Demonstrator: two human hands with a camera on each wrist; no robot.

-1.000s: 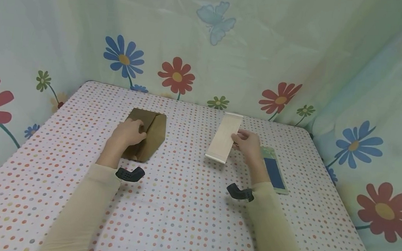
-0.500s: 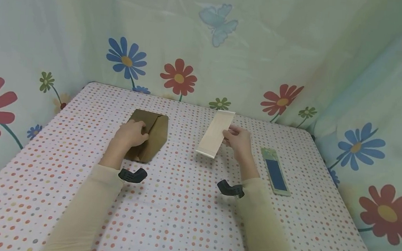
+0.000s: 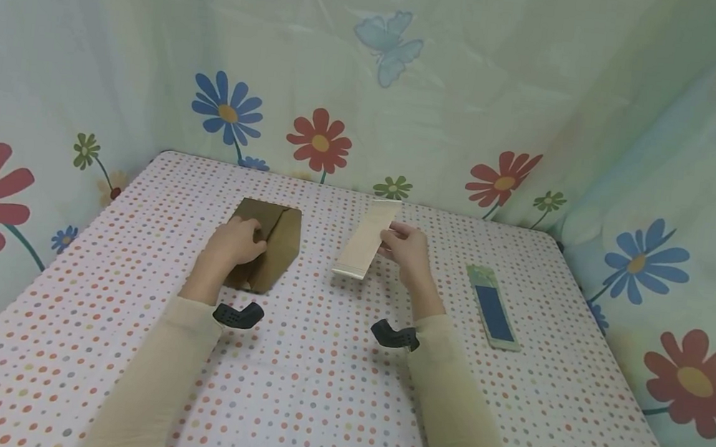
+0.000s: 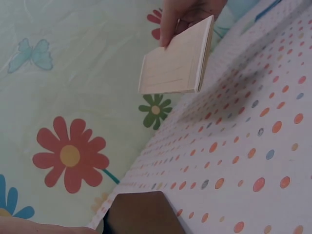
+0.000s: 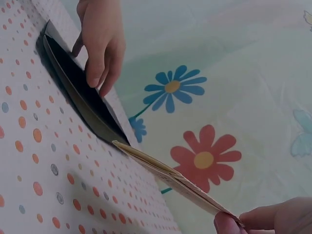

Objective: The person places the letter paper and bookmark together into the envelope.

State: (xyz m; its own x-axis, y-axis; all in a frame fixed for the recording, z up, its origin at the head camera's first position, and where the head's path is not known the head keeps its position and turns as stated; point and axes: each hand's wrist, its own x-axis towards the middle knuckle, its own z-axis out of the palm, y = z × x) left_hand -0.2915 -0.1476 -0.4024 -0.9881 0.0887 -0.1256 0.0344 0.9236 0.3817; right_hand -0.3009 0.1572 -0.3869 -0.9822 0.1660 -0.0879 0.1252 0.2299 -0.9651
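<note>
- Head view: here's the left hand [image 3: 236, 244], fingers bent over the brown pouch [image 3: 283, 249], which lies flat on the dotted tablecloth [image 3: 289, 404]. Across the gap, the right hand [image 3: 408, 253] has the pale packet [image 3: 366, 240] pinched by its right long edge, thumb on top, the packet's broad face turned up and tilted. That side grip presumably leaves the near end free of fingers. Off to the right, well apart from the pouch, a green-and-blue packet [image 3: 494, 312] lies on the cloth, touched by neither hand.

- Left wrist view: and the pale packet is plainly up in the air, a shadow [image 4: 226, 100] spread on the cloth beneath it. The brown pouch just pokes in at the bottom; how the left hand's fingers lie can't be told from here.

- Right wrist view: now we look into the pouch! Its mouth gapes, dark inside, and the left hand curls over the upper edge, likely to hold the two sides apart. The pale packet shows edge-on, layered, pinched between thumb and finger at its near edge, probably so the layers don't slip.
</note>
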